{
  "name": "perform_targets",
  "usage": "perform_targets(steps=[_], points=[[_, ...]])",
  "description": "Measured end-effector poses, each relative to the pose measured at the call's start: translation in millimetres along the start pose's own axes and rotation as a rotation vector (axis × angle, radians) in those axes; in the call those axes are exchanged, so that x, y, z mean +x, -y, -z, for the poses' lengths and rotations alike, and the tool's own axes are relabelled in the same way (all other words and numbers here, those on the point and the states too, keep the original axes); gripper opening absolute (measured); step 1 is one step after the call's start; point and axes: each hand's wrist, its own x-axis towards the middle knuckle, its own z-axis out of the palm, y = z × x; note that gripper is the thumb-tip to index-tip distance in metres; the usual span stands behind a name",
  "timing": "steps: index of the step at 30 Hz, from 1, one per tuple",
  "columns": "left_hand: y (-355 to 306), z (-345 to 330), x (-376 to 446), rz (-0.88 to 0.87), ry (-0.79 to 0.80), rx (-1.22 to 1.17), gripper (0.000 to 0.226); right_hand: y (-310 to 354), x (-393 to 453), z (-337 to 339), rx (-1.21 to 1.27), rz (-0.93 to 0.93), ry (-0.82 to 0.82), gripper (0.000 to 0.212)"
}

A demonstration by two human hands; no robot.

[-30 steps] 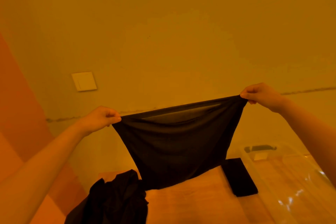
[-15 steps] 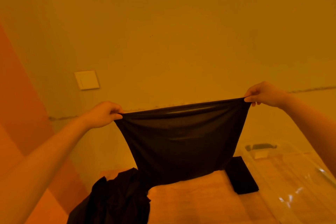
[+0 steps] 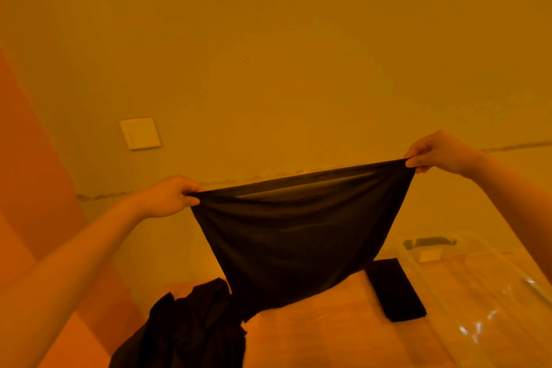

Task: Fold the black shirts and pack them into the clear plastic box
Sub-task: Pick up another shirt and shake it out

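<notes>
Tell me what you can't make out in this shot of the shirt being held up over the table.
All in the head view:
- Held black shirt: its lower edge merges with the crumpled pile, so the boundary is unclear.
- Pile: cut off by the bottom edge; how many shirts cannot be told.
- Clear plastic box: cut off at right, glare on its walls; contents unclear.
- Left hand and right hand: fingertips buried in fabric.
- Colours: an orange cast masks them.

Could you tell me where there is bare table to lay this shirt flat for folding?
The widest free patch of table lies between the crumpled pile at left and the folded shirt at right, below the held shirt. The right side is crowded: the clear box sits close beside the folded shirt.
</notes>
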Motion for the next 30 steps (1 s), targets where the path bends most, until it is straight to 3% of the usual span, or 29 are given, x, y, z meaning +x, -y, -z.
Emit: perform_targets(steps=[6, 8, 13, 19, 25, 27, 30], points=[[-13.7, -22.9, -12.4, 0.123, -0.071, -0.718, 0.026, -5.1, -2.8, -0.8, 0.041, -0.029, -0.011, 0.016], [-16.2, -27.7, -15.6, 0.127, -0.104, -0.848, 0.028, -7.8, -4.4, -0.6, 0.053, -0.043, -0.008, 0.017], [-28.9, -25.5, -18.6, -0.018, -0.185, -0.588, 0.026, -9.8, -4.8, -3.1, 0.061, -0.067, 0.012, 0.018], [1.0, -19.4, -8.7, -0.037, -0.311, -0.151, 0.027, -13.5, -8.3, -2.7, 0.032, -0.082, 0.021, 0.016], [14.6, -4.2, 19.4, -0.028, -0.233, 0.058, 0.012, -15.1, 12.7, -16.2, -0.111, -0.062, 0.072, 0.016], [15.2, 2.6, 42.3, 0.017, -0.225, 0.19, 0.011, -12.5, 30.7, -22.2, -0.165, -0.036, 0.041, 0.015], [11.1, 18.4, 82.8, 0.114, -0.338, 0.226, 0.016, -5.2, 67.2, -27.7, -0.125, -0.008, -0.107, 0.006]])
